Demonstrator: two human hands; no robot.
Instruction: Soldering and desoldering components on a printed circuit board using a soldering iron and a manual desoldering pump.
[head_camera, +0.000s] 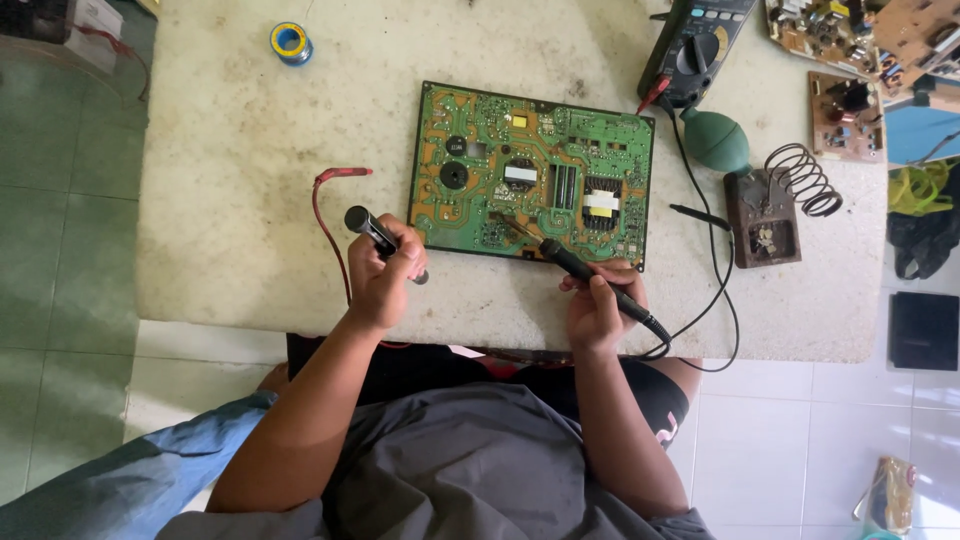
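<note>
Pale, stained table seen from above, standing on a tiled floor, with a person seated at its near edge. A green circuit board lies flat in the middle of the table. Toward the far left corner sits a small spool of solder wire. At the far edge, right of the board, rests a dark meter with black and red leads; the red probe lies left of the board. Just right of the board sit a green rubber bulb and a brown stand with a coiled wire holder. More small boards crowd the far right corner.

The left hand, curled into a fist near the board's near left corner, grips a dark tube-shaped tool tilted up and to the left. The right hand, at the near edge, holds a soldering iron like a pen, fingers closed around its handle, tip touching the board's near edge area.
</note>
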